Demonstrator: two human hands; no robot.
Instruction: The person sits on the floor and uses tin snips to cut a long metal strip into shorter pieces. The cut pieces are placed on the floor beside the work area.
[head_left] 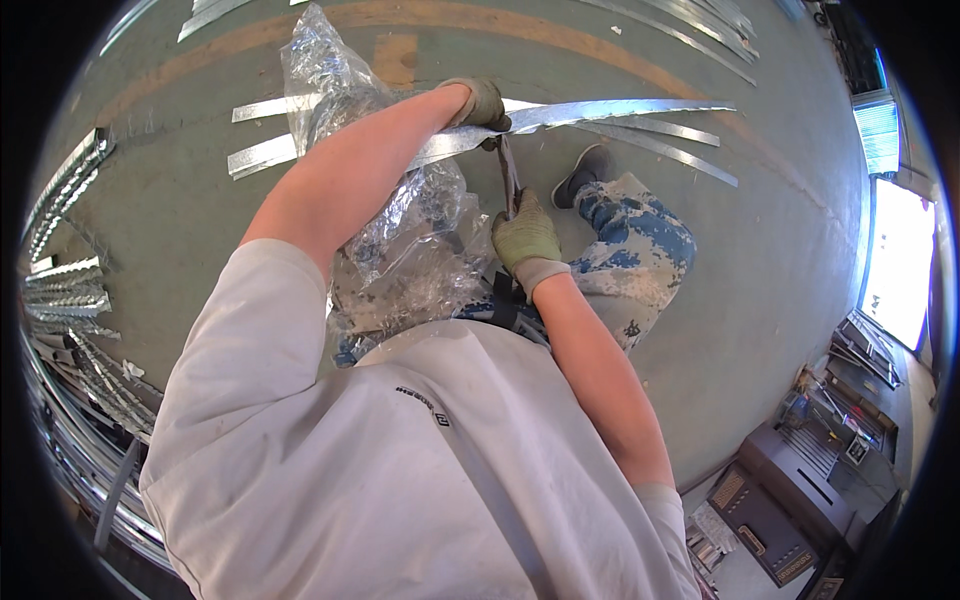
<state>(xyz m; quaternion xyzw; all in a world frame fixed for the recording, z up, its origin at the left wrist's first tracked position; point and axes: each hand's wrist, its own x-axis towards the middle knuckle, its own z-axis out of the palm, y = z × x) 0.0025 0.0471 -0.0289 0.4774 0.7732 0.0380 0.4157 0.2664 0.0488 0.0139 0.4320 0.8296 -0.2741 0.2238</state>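
Note:
Wearing an olive work glove, my left hand (478, 104) is closed on a long shiny metal strip (620, 108). The strip runs crosswise in front of me. Below it, my gloved right hand (527, 232) grips a narrow greyish thing (509, 178) that reaches up to the strip near my left hand. Its exact kind is hard to make out. Crumpled clear plastic film (415, 215) hangs over my left leg. More of that film (325, 75) stands up beyond my left forearm. My fingertips are partly hidden on both hands.
Other flat metal strips (665, 152) lie on the green floor (760, 240) beneath and beyond the held one. Bundled metal profiles (70, 290) line the left side. At the lower right is a dark box-shaped machine (775, 500). My shoe (583, 175) stands beside the strips.

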